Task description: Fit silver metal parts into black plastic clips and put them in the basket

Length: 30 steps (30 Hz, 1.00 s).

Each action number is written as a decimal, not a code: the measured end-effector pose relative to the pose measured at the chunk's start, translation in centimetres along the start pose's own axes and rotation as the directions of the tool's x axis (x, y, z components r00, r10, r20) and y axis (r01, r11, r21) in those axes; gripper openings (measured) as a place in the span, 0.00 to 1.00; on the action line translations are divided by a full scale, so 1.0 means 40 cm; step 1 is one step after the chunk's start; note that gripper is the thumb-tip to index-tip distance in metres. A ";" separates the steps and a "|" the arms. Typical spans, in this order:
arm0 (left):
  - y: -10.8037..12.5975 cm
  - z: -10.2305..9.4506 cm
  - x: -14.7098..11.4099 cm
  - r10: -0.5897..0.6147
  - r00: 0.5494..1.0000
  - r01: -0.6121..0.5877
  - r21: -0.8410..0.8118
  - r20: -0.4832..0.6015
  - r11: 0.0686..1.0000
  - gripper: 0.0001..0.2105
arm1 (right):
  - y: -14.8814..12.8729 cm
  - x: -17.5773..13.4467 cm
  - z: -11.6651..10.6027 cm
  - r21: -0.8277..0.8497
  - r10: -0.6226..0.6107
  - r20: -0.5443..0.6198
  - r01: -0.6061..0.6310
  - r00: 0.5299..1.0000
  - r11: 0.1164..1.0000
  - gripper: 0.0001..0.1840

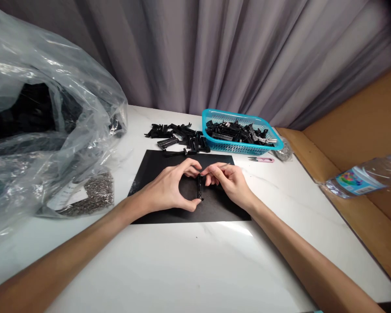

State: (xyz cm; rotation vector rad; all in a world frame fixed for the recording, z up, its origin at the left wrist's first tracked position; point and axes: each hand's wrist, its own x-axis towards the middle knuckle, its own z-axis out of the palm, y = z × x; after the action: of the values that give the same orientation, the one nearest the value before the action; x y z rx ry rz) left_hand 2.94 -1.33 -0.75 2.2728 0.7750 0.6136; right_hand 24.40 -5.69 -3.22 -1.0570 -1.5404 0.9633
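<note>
A narrow black plastic part [199, 188] stands lengthwise between the thumb and fingers of my left hand [169, 187], which grips it by its two ends. My right hand [230, 180] is closed in a pinch at the far end of this part, its fingertips close to my left fingers. Whatever is in the right pinch is too small to make out. Both hands are over a black mat [182, 216]. Just beyond the mat lies a loose pile of similar black plastic parts [182, 135].
A blue basket [241, 148] holds many black parts. Pink-handled thread snips [262, 160] lie in front of it, near a small clear bag [284, 150]. Large plastic sheeting [94, 100] and a bag of small metal pieces [94, 195] occupy the left. A bottle [361, 178] lies at right.
</note>
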 end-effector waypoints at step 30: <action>0.006 0.000 -0.021 -0.017 1.000 0.017 -0.021 -0.025 1.000 0.31 | -0.024 -0.025 0.001 -0.247 -0.162 -0.216 0.107 0.963 0.963 0.25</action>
State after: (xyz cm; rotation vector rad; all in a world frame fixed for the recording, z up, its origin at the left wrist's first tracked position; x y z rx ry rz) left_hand 2.43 -2.03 -0.75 2.2416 0.7963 0.6409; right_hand 24.32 -6.93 -2.61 -1.1677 -1.5308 0.5494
